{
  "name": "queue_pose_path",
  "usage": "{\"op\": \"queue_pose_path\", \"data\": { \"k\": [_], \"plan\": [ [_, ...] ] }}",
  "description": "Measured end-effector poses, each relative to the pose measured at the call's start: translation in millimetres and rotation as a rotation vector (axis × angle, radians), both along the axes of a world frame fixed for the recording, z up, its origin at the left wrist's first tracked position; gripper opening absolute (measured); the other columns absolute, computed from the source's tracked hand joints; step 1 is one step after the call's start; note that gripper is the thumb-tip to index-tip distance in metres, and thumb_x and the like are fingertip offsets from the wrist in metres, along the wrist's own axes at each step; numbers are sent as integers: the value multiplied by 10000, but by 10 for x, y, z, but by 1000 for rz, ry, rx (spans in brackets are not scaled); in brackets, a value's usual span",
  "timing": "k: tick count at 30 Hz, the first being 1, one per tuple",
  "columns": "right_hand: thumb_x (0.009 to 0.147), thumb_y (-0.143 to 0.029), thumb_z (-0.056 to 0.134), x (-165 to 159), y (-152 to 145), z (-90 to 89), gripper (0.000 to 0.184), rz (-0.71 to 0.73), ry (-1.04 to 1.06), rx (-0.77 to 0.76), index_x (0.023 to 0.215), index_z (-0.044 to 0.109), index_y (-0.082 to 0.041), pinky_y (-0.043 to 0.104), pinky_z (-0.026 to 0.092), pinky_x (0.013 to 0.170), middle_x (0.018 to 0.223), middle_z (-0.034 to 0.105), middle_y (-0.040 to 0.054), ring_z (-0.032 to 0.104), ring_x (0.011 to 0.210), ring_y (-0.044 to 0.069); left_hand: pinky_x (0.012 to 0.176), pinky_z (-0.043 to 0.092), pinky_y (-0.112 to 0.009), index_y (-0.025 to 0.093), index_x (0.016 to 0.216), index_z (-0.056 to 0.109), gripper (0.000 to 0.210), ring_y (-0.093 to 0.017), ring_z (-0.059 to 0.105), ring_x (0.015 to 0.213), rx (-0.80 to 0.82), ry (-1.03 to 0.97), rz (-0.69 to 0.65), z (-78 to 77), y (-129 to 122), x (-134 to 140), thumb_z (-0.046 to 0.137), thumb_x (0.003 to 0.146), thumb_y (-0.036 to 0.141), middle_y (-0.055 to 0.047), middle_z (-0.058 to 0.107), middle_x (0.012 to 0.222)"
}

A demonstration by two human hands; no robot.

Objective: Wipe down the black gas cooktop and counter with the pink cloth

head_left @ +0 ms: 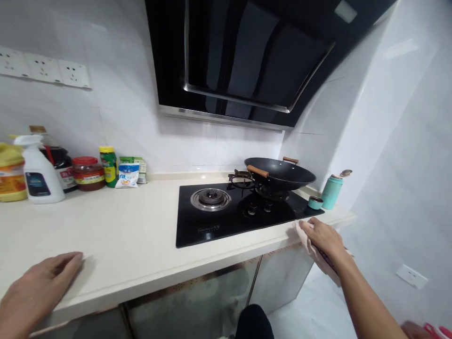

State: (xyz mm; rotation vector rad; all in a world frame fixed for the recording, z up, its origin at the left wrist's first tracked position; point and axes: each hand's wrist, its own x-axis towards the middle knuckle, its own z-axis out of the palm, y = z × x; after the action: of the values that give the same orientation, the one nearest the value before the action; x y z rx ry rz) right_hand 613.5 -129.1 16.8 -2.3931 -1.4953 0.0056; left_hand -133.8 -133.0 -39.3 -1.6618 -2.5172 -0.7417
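My right hand (323, 236) is closed on a pale pinkish cloth (319, 260) at the front edge of the counter, right of the stove's near corner. The cloth hangs down below the edge. At the lower left, my left hand (44, 286) rests on the cream countertop (134, 235), holding nothing, with its fingers out and the thumb alongside. Between the hands lies the black glass gas stove (219, 226). A black wok (278, 174) with wooden handles sits over its right burner. The left burner (211, 198) is bare, its pot support standing beside the wok.
A turquoise bottle (332, 192) and a small turquoise cup (315, 203) stand right of the stove. Along the left wall are a white spray bottle (40, 174), a red-lidded jar (88, 174), a yellow-capped green container (108, 167) and packets. A black range hood (233, 56) hangs above.
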Motion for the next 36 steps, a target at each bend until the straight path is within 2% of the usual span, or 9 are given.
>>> {"op": "queue_pose_path", "data": {
  "k": [4, 6, 9, 13, 16, 21, 28, 33, 36],
  "plan": [
    [959, -689, 286, 19, 288, 76, 659, -6, -41, 206, 1256, 639, -218, 415, 455, 888, 1205, 675, 167, 637, 1116, 331, 951, 511, -387, 215, 1123, 753, 633, -307, 677, 1122, -3, 16, -24, 12, -39, 43, 354, 859, 628, -90, 737, 1262],
    [948, -702, 334, -37, 501, 28, 667, 9, -54, 154, 1275, 644, -210, 458, 427, 969, 1284, 630, 184, 594, 1201, 348, 948, 511, -384, 202, 1131, 752, 630, -308, 675, 1127, -17, 14, -25, 82, -90, 113, 355, 864, 612, -98, 735, 1265],
    [898, -763, 418, -175, 692, -153, 733, -19, -114, -23, 1284, 638, -181, 572, 369, 1022, 1353, 569, 228, 508, 1295, 420, 928, 519, -386, 193, 1133, 752, 632, -312, 682, 1115, -20, 13, -1, 179, -160, 210, 339, 879, 598, -107, 734, 1265],
    [930, -704, 438, -498, 599, -374, 689, 33, -241, 37, 1216, 613, -102, 490, 411, 965, 1195, 631, 240, 569, 1198, 387, 885, 534, -365, 217, 1098, 767, 588, -297, 695, 1074, -15, 40, 15, 224, -182, 263, 362, 884, 584, -86, 757, 1220],
    [955, -624, 462, -939, 429, -394, 566, 197, -286, 114, 1166, 611, -120, 428, 416, 928, 1128, 660, 212, 604, 1111, 343, 848, 534, -346, 221, 1099, 770, 563, -288, 693, 1055, -25, 76, 12, 210, -158, 269, 407, 875, 588, -80, 761, 1209],
    [983, -573, 452, -1975, 198, -352, 468, 491, -241, 205, 1093, 628, -154, 398, 407, 907, 1047, 680, 167, 608, 1024, 305, 783, 522, -323, 215, 1111, 769, 534, -276, 687, 999, 20, 83, 4, 198, -183, 325, 460, 871, 579, -82, 770, 1178],
    [978, -622, 470, -3362, -16, -288, 495, 830, -154, 243, 1122, 618, -172, 451, 424, 922, 1081, 660, 146, 585, 1035, 312, 897, 517, -371, 189, 1140, 745, 524, -296, 656, 1111, 13, 16, -14, 292, -294, 475, 436, 914, 547, -102, 730, 1260],
    [978, -612, 488, -4067, -33, -271, 474, 1060, -120, 296, 1123, 597, -174, 465, 437, 953, 1097, 648, 134, 580, 1059, 310, 951, 510, -393, 174, 1145, 740, 515, -305, 655, 1149, 25, -50, -15, 296, -329, 493, 441, 913, 523, -122, 719, 1272],
    [976, -597, 502, -4347, 64, -282, 459, 1145, -64, 288, 1143, 588, -179, 491, 432, 975, 1125, 644, 127, 581, 1082, 313, 923, 527, -378, 176, 1099, 753, 489, -290, 689, 1072, 79, -86, -11, 242, -328, 470, 459, 891, 507, -118, 744, 1209]
  ]
}}
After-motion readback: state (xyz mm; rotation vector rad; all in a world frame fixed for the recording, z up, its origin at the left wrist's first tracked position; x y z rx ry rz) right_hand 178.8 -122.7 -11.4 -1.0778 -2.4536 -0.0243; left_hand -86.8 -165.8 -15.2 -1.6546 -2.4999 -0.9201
